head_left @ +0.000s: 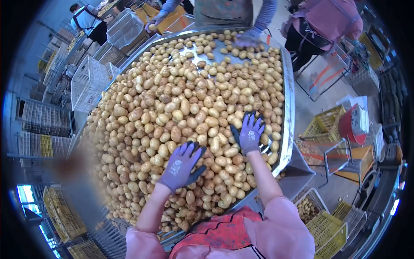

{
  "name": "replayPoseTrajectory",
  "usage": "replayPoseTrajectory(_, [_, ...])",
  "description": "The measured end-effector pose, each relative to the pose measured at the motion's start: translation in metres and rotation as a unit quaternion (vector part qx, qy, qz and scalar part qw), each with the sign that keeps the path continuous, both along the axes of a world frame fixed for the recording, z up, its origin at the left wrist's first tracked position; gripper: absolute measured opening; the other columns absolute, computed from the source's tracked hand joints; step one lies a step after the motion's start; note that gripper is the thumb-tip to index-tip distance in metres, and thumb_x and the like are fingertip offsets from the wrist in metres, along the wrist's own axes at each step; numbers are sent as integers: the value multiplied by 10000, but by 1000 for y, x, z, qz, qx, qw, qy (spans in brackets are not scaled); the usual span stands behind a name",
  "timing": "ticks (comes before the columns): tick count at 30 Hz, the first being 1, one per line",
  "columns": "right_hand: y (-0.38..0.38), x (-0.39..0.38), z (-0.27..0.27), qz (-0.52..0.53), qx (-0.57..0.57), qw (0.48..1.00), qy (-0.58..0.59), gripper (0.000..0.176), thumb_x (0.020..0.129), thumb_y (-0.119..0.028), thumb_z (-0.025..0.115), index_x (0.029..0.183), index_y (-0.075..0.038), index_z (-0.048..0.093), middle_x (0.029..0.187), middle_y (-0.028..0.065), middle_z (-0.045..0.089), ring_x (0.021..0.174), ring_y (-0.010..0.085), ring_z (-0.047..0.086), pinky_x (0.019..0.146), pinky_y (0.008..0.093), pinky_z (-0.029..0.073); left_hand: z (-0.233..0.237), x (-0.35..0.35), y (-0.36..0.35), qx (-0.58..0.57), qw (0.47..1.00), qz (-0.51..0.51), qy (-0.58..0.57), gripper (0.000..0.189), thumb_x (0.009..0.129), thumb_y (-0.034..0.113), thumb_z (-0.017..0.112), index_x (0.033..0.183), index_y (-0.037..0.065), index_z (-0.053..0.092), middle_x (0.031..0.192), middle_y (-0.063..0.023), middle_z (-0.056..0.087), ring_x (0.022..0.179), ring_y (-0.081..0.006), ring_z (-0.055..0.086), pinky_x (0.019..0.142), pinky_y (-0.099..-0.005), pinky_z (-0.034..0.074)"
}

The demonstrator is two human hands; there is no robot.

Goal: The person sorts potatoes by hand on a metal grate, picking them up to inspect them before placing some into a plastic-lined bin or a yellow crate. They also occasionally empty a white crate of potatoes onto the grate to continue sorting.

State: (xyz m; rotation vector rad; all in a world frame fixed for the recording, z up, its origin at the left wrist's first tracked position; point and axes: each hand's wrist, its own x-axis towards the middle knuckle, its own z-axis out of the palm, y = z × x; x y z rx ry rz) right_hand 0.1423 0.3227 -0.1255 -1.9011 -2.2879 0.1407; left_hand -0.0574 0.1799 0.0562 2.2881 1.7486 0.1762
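A broad heap of small yellow-brown potatoes (pixel 172 112) covers the metal sorting table (pixel 288 103). My left hand (pixel 179 167), in a purple glove with dark fingertips, lies palm down on the near middle of the heap, its fingers stretched out and thumb apart. Farther right, close to the table's raised rim, my right hand (pixel 250 133) rests on the potatoes in a matching glove, fingers spread. Neither hand is closed round a potato. Whatever lies under the palms is hidden.
Across the table a person's gloved hand (pixel 248 39) touches potatoes; the other gloved hand (pixel 154 23) is raised by the far left corner. White crates (pixel 88 82) stand along the left. On the right are a yellow crate (pixel 325 123), a red bucket (pixel 351 123) and a crate of potatoes (pixel 308 207).
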Motion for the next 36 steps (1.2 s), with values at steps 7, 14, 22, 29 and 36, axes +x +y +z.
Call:
replayPoseTrajectory(7, [105, -40, -22, -18, -86, 995, -37, 572, 914, -262, 401, 1431, -38, 300, 1442, 317, 276, 1362, 466, 229, 1082, 617, 163, -19, -101, 124, 16, 990, 119, 70, 522, 870, 323, 580, 1274, 10, 473, 1307, -270, 467, 1205, -433, 449, 1029, -472, 359])
replayPoseTrajectory(14, [203, -82, 67, 4, -208, 976, -62, 345, 887, -196, 447, 1124, -22, 628, 1173, 228, 606, 1112, 366, 576, 919, 481, 455, -84, -159, 247, -27, 987, 161, 12, 392, 887, 256, 455, 1231, 89, 540, 1283, -118, 529, 1187, -347, 486, 974, -461, 410])
replayPoseTrajectory(22, [149, -206, 42, 298, -93, 872, 376, 219, 826, -225, 587, 935, -37, 600, 889, 185, 630, 870, 358, 593, 802, 444, 470, -64, -148, 278, -261, 932, 184, 172, 425, 859, 353, 473, 1168, 108, 631, 1211, -119, 614, 1105, -308, 591, 934, -403, 471])
replayPoseTrajectory(29, [84, -122, 37, 371, 57, 906, 195, 223, 867, -197, 520, 1035, -84, 614, 1022, 161, 629, 980, 344, 579, 852, 411, 467, -36, -115, 213, -246, 941, 137, 189, 383, 778, 258, 555, 1105, 78, 637, 1146, -192, 618, 1057, -324, 609, 898, -415, 489])
replayPoseTrajectory(36, [12, -16, 52, 312, 9, 918, 245, 274, 806, -184, 658, 1040, -51, 603, 1196, 193, 559, 1111, 389, 520, 924, 459, 432, -22, -60, 72, -67, 988, 51, 133, 261, 773, 150, 558, 1027, 90, 567, 980, -151, 564, 917, -333, 593, 733, -446, 490])
